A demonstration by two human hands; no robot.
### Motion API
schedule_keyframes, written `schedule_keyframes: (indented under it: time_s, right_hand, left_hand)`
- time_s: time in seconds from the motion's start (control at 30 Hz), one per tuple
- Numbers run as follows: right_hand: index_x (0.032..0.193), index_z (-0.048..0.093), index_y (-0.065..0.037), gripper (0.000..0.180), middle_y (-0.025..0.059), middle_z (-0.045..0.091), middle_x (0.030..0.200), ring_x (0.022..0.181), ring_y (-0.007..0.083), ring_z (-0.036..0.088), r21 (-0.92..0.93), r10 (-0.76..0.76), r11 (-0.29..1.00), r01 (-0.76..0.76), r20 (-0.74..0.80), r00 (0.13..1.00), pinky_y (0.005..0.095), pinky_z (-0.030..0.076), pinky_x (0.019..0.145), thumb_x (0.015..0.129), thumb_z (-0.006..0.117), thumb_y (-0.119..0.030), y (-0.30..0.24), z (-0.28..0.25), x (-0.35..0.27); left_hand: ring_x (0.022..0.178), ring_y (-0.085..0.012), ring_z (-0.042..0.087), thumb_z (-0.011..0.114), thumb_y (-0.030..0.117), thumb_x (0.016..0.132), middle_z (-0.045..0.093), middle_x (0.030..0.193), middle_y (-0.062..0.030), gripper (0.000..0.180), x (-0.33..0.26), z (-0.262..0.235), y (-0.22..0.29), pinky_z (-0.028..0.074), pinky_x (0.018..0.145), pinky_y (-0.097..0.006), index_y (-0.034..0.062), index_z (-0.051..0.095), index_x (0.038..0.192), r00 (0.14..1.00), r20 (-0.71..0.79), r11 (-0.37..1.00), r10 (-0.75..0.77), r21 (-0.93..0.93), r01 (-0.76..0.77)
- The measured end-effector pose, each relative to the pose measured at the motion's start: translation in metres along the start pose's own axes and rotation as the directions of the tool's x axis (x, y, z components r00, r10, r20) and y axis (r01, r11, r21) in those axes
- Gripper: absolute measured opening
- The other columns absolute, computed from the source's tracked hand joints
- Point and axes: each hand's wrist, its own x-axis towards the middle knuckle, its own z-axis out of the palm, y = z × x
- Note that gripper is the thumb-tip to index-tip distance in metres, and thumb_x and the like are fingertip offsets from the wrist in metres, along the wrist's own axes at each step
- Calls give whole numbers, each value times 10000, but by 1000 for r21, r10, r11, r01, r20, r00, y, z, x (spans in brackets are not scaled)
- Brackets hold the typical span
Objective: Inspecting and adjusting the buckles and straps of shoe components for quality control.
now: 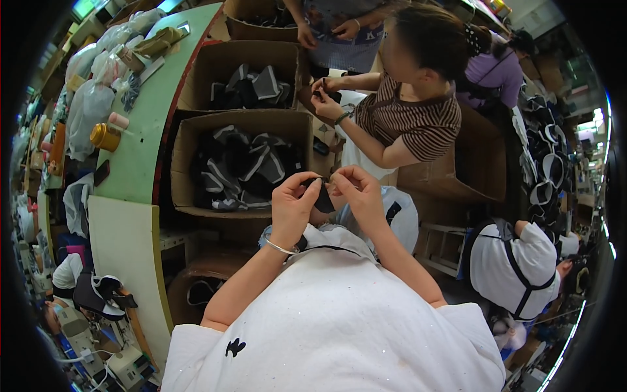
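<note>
In front of my chest, a small dark piece of what looks like fabric [321,200] hangs between my two hands. My left hand [295,199] pinches its upper edge with thumb and forefinger; a bracelet circles that wrist. Close beside it, my right hand [358,193] has thumb and forefinger pressed together at the piece's other side, so the exact grip is partly hidden. Just beyond my left hand stands a cardboard box [243,120] holding black pieces with grey edging [261,161].
Behind that box is a second cardboard box [189,80] with similar pieces. A green table [140,166] on the left carries plastic bags, a yellow jar [105,137] and a phone. A person in a striped shirt [418,121] sits ahead right, handling a dark piece. A stool [445,248] stands right.
</note>
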Motion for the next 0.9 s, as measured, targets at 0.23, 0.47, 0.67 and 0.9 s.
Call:
schedule_keyframes:
  time_s: [0.23, 0.47, 0.67, 0.9]
  right_hand:
    - [897, 627, -7, 154, -13, 603, 732, 638, 29, 516, -69, 134, 989, -128, 91, 987, 170, 399, 547, 871, 651, -156, 3, -3, 4]
    - [907, 643, -12, 151, -25, 603, 743, 640, 35, 510, -7, 256, 967, -256, 114, 960, 174, 407, 569, 865, 662, -157, 3, -6, 7]
    - [899, 638, -25, 111, -20, 611, 770, 687, 43, 529, 96, 231, 967, -237, 75, 970, 181, 427, 625, 866, 648, -131, 19, -7, 12]
    - [903, 624, -11, 104, -12, 616, 782, 748, 45, 562, -147, 42, 989, -27, 98, 994, 194, 459, 669, 864, 642, -106, 22, -8, 15]
  left_hand:
    - [744, -38, 536, 627, 49, 858, 615, 847, 3, 120, 0, -3, -9, 437, 663, -171, -14, 646, 958, 995, 33, 993, 99, 66, -101]
    - [781, -46, 550, 617, 62, 870, 607, 863, -2, 134, 3, -4, -12, 445, 689, -181, -23, 641, 971, 996, 37, 992, 81, 98, -85]
    - [776, -36, 557, 613, 103, 889, 618, 872, 14, 164, 13, -8, -20, 450, 670, -180, 0, 646, 1012, 996, 66, 997, -62, -49, 65]
    - [699, -15, 536, 643, 110, 859, 635, 843, 8, 155, 18, -12, -25, 433, 612, -165, 19, 657, 984, 998, 50, 999, 23, 36, -25]
